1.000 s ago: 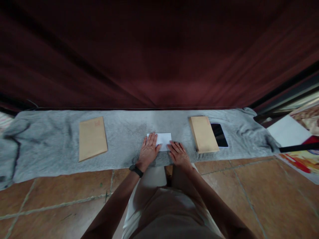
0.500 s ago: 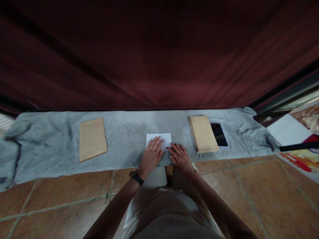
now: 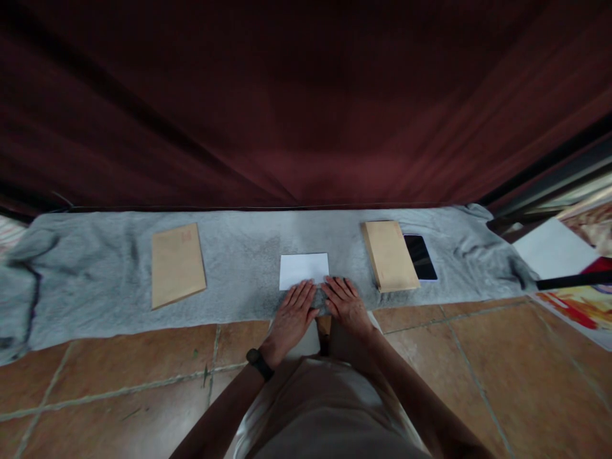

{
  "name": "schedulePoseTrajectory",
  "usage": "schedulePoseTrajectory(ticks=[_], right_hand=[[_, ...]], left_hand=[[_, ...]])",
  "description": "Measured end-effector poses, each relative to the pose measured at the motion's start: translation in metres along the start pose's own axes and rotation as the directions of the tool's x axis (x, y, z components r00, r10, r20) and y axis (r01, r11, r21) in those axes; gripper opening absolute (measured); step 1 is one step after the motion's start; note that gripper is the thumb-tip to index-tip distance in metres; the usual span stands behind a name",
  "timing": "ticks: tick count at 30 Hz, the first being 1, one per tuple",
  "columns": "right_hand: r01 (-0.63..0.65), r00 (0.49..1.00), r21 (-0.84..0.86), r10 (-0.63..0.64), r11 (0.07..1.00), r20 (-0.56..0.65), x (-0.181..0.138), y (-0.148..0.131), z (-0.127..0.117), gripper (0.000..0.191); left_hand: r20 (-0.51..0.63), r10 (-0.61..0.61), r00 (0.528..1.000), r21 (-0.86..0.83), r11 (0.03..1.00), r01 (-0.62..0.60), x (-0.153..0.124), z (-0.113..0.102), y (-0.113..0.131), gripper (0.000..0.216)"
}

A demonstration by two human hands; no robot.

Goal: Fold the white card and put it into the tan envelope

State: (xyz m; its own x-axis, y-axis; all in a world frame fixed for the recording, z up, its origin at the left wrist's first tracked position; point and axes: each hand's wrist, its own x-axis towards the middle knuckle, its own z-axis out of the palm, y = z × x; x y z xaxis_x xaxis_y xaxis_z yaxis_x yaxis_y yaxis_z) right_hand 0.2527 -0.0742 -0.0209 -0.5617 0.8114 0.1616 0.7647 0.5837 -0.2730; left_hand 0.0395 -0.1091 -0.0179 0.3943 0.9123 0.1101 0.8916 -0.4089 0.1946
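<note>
A folded white sheet of paper [image 3: 304, 269] lies on a grey cloth [image 3: 239, 255] spread over the tiled floor. My left hand [image 3: 292, 317] lies flat, fingers stretched out, its fingertips at the paper's near edge. My right hand [image 3: 347, 305] also rests flat and open beside it, fingertips touching the paper's lower right corner. A black band is on my left wrist. Neither hand holds anything.
A single brown envelope [image 3: 177, 264] lies on the cloth to the left. A stack of brown envelopes [image 3: 389, 255] sits to the right with a dark phone [image 3: 420, 257] beside it. A dark red curtain [image 3: 306, 102] hangs behind. White and coloured papers [image 3: 554, 252] lie at far right.
Both hands have slid back toward me over the white paper, uncovering most of it. The left hand moved farthest, from on top of the sheet to its near edge.
</note>
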Motion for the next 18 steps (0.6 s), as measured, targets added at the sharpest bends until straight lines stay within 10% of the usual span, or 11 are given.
schedulePoseTrajectory(ticks=[18], right_hand=[[-0.027, 0.999, 0.008, 0.027, 1.0, -0.02, -0.005, 0.002, 0.0, 0.047]], left_hand=[[-0.065, -0.146, 0.987, 0.065, 0.987, 0.15, -0.027, -0.005, -0.024, 0.059]])
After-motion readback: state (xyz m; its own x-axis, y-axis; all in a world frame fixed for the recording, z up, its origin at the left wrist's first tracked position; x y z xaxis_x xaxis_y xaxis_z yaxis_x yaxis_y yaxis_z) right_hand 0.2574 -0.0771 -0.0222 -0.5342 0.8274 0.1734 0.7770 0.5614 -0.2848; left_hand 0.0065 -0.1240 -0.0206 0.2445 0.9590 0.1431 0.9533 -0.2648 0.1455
